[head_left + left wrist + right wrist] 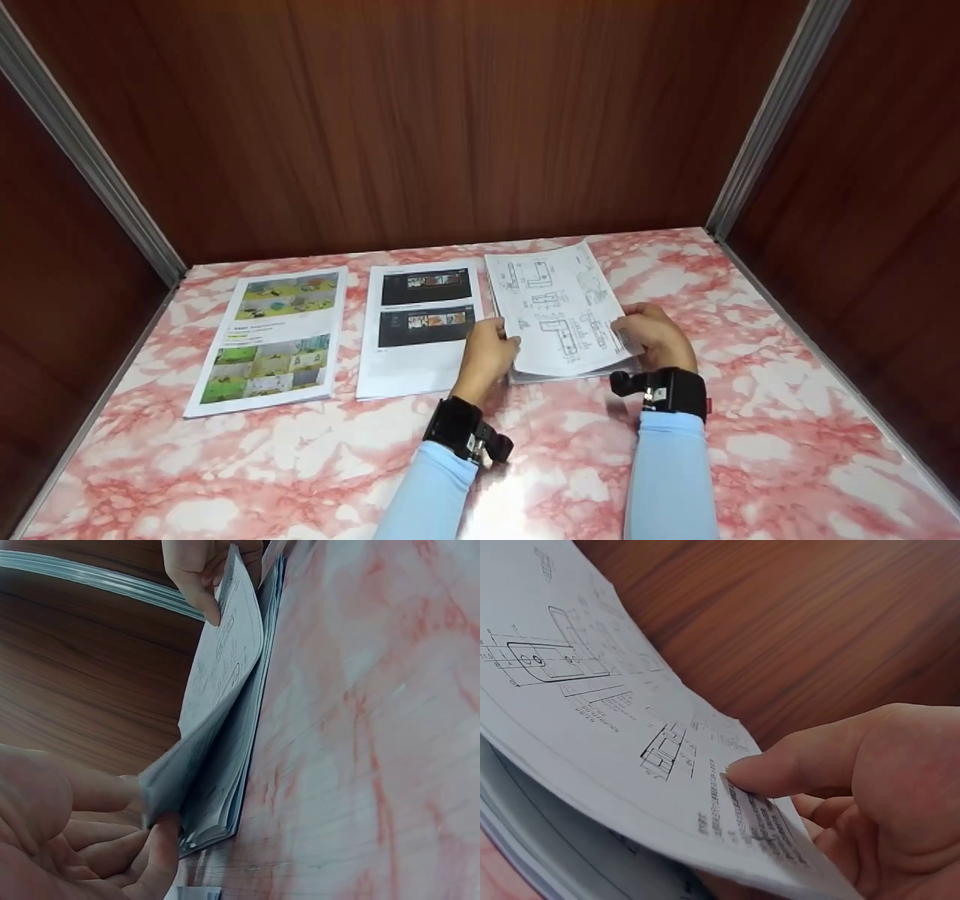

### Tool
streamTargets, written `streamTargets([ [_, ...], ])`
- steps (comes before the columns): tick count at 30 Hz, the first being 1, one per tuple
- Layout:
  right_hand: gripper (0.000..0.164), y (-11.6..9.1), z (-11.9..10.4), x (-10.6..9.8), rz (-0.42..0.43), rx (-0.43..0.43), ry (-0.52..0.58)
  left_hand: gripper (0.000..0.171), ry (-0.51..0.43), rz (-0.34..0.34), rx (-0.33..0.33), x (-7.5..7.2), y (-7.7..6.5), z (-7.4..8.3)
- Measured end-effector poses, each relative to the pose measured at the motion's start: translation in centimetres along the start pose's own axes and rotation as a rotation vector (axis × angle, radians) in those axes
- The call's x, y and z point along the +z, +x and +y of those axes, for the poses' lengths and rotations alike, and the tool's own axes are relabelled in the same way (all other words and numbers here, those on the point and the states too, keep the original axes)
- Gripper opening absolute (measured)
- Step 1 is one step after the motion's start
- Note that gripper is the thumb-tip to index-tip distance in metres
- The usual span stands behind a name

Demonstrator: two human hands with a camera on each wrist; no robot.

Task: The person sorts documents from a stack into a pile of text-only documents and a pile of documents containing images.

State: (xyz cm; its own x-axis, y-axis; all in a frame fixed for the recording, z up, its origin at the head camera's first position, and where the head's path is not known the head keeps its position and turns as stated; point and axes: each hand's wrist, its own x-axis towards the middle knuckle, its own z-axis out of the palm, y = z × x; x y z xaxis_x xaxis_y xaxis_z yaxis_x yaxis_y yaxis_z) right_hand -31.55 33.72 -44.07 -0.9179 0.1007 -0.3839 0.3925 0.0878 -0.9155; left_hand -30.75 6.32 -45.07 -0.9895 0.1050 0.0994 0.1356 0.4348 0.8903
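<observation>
A sheet with line drawings [555, 315] tops the right-hand stack of papers, its near part raised and bowed off the pages below [225, 802]. At its left edge my left hand [487, 356] pinches the near corner; in the left wrist view that hand [90, 832] has the thumb above and fingers below. My right hand [656, 337] grips the opposite near corner. The right wrist view shows the right thumb [780, 765] lying on the printed text, with the other fingers partly hidden beneath the paper.
Left of the hands lies a stack with dark screenshots [412, 367]. Farther left is another stack with colour photos [277, 341]. All rest on a red-and-white marbled table [570, 480]. Brown wood-grain panels [450, 127] with metal corner strips [772, 120] enclose the back and sides.
</observation>
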Motion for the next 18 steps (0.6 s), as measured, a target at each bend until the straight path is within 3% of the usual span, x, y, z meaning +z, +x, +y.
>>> streamTargets([
  [7,0.068,-0.8,-0.2,-0.4,-0.008,0.007,0.104,0.012,0.029,0.001,0.005,-0.1,-0.1,0.0],
  [14,0.067,-1.8,-0.7,-1.3,0.006,-0.005,-0.121,0.008,0.079,0.012,-0.024,-0.4,-0.3,0.5],
  [18,0.068,-2.2,-0.8,-1.6,0.015,0.011,-0.167,0.017,0.113,0.017,-0.055,-0.3,-0.5,0.8],
])
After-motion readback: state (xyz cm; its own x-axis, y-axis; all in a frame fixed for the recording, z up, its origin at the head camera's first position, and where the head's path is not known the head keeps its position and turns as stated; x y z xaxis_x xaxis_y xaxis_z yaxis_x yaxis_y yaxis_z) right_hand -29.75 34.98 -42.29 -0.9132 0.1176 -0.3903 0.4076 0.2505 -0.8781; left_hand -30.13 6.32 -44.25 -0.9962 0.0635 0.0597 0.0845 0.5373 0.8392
